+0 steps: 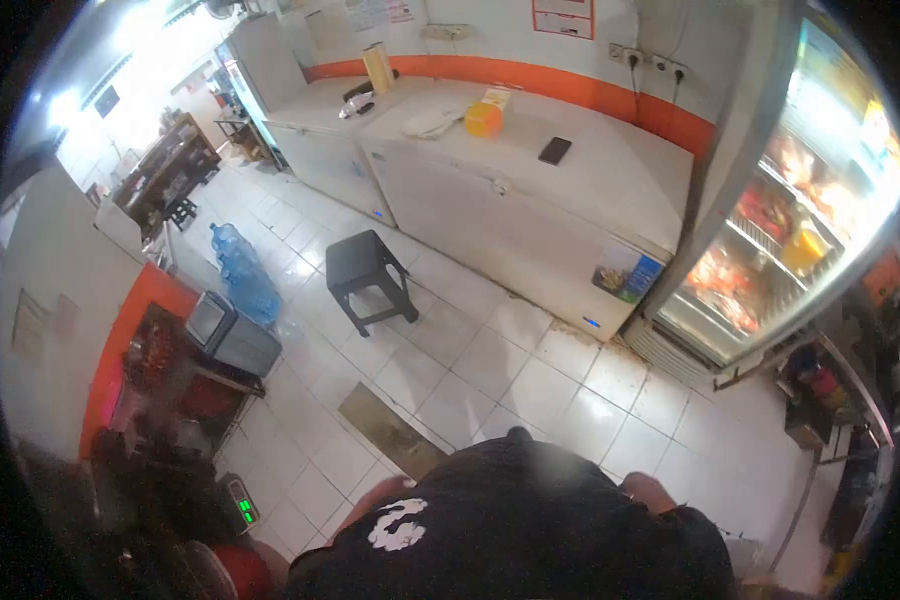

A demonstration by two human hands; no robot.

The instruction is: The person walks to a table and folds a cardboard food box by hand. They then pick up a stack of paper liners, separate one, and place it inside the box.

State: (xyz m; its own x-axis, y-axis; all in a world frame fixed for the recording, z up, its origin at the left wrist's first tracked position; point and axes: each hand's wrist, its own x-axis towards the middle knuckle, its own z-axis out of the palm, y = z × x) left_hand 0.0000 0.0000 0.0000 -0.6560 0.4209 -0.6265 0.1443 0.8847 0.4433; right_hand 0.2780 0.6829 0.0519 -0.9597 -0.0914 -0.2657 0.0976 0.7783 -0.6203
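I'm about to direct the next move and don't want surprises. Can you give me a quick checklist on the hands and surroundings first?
1. Grip known: cannot tell. The left arm and right arm show beside the black shirt, but no fingers can be made out.
2. Floor free towards the chest freezer: not ok, the stool stands there.
3. Stool upright: ok.
4. Phone lying flat on the freezer: ok.
5. Green display lit: ok, though its reading is too small to tell.
6. Glass-front fridge fully shut: cannot tell.
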